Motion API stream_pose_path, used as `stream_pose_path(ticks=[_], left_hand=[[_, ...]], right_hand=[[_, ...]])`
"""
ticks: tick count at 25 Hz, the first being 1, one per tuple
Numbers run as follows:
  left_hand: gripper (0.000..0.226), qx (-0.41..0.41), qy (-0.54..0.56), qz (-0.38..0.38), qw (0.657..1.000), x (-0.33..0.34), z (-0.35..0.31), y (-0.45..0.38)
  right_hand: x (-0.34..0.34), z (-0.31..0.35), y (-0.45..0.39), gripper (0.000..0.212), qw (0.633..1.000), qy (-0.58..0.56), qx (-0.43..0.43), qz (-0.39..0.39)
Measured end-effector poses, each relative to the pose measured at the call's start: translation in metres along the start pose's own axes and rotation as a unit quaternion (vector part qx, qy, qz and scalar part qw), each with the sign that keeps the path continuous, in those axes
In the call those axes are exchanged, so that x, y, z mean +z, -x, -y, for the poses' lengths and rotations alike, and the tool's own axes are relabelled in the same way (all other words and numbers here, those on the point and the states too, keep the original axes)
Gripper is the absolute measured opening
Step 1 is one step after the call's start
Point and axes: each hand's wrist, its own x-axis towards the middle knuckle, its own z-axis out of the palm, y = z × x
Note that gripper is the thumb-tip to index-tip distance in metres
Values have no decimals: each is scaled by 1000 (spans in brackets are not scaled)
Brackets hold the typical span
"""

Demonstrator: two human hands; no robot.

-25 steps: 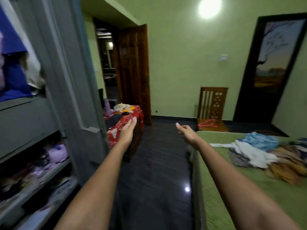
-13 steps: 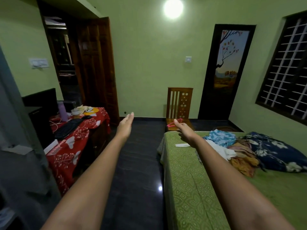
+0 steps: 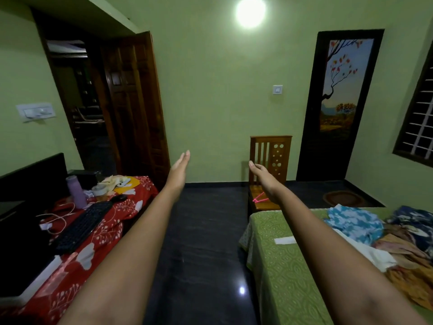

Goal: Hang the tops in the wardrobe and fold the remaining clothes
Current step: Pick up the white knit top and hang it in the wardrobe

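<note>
Reaching forward over the dark polished floor [image 3: 201, 242], both bare arms are held out at chest height with nothing in either hand. The left hand [image 3: 179, 168] is seen edge-on, its fingers straight and pressed together, pointing ahead and slightly up. The right hand [image 3: 261, 173] is relaxed, the fingers loosely extended and a little apart, touching nothing.

A heap of crumpled clothes [image 3: 384, 242] is seen on the green patterned bedspread [image 3: 278, 273] at the right, well apart from both hands. A blue-and-white printed garment [image 3: 353, 222] lies at the heap's far end, a white garment [image 3: 365, 252] stretches along its near side with its long axis running toward the viewer, and tan and mustard pieces are bunched behind it. A dark floral pillow [image 3: 414, 218] rests just beyond.

A pink plastic hanger [image 3: 259, 198] lies flat on the seat of the wooden chair [image 3: 269, 156] at the foot of the bed.
</note>
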Motion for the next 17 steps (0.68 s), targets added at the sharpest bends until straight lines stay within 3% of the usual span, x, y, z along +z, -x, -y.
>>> stream_pose_path(ticks=[7,17], left_hand=[[66,-21,-25,1,999,2,60,-151],[56,24,8,-18,1000,62,77,-465]], right_hand=[[20,-18,-172,93,999,37,29,22],[-24,37,-486,76,999,8,-47,-13]])
